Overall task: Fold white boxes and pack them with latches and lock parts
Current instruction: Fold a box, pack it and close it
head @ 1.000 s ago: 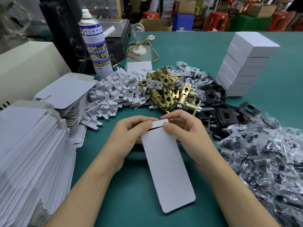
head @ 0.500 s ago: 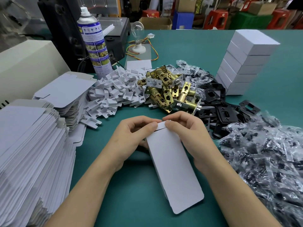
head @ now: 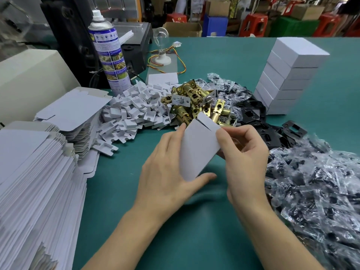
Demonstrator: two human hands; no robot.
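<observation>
Green table point(head: 224, 61), white box point(head: 196, 147) aloft

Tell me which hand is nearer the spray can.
Left. The left hand lies this side of the spray can, to its right; the right hand is farther right, past the box.

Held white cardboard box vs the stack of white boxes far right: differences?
The held white cardboard box is unfinished, its top flaps untucked; the stacked white boxes are closed. The held box is tilted, gripped off the green table by left hand and right hand; the stacked boxes lie flat, piled on it. Both are plain white card.
</observation>
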